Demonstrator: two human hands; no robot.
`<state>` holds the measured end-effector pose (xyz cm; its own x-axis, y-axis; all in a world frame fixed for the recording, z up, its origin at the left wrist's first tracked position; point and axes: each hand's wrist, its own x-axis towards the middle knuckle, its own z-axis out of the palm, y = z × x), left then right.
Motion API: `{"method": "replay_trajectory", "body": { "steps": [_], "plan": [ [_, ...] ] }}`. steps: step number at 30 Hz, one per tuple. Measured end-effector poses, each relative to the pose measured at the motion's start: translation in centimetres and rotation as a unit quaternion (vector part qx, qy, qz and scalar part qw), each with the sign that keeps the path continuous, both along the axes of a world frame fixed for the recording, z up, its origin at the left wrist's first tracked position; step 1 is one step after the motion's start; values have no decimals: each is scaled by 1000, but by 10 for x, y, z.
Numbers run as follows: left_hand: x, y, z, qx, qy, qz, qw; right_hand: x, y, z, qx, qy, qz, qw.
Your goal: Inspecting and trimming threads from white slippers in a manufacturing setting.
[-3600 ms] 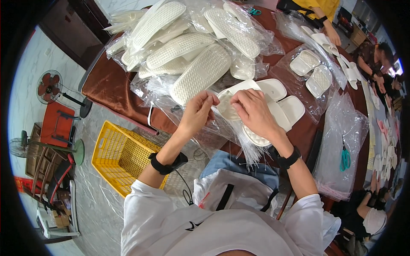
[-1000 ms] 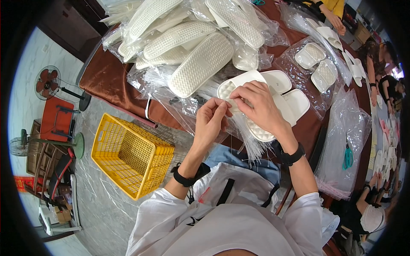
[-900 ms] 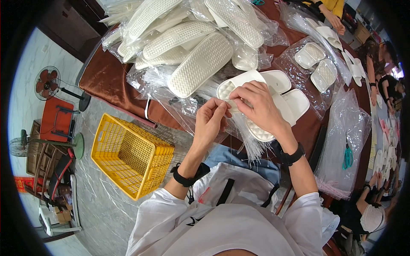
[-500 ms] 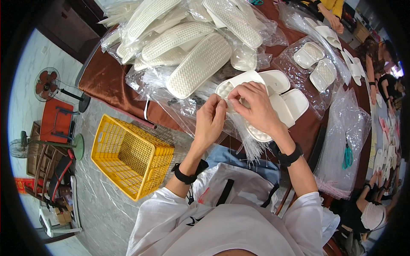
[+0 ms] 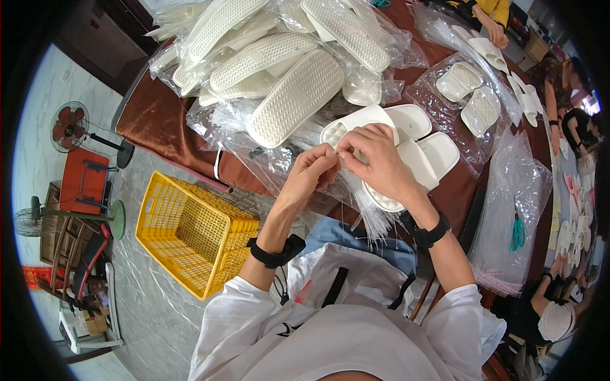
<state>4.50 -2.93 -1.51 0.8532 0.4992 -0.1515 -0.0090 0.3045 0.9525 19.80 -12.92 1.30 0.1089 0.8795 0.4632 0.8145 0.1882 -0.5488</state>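
Note:
My left hand [image 5: 311,173] and my right hand [image 5: 376,156] meet fingertip to fingertip over a pair of white slide slippers [image 5: 440,156] at the table's near edge. Both are closed in a pinch; whatever lies between the fingertips is too small to make out. Partly covering the slippers, my right hand hides some of their soles and straps. Below it, a bundle of thin whitish strands [image 5: 375,221] hangs over the table edge. Beyond my left hand rises a heap of white slippers [image 5: 295,98], soles up, among clear plastic bags.
A yellow plastic crate [image 5: 184,228] stands on the floor at left, near a fan [image 5: 70,127]. On the brown tablecloth [image 5: 152,120], bagged slippers [image 5: 481,111] lie at right. Teal scissors [image 5: 517,232] rest on clear bags [image 5: 502,254]. Other people's hands [image 5: 492,28] work at the right.
My left hand has turned and come slightly right, its fingertips now against those of my right hand. The right hand has shifted only a little; the slippers stay put.

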Motion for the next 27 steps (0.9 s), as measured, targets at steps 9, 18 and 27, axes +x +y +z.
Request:
{"method": "replay_trajectory", "body": {
  "steps": [9, 18, 27],
  "plan": [
    [6, -3, -2, 81, 21, 15, 996, 2, 1, -7, 9, -39, -14, 999],
    [5, -10, -5, 133, 47, 36, 989, 1, -3, -8, 21, -16, -21, 999],
    [-10, -11, 9, 296, 110, 63, 947, 33, -33, 19, 28, -9, -207, 978]
  ]
}}
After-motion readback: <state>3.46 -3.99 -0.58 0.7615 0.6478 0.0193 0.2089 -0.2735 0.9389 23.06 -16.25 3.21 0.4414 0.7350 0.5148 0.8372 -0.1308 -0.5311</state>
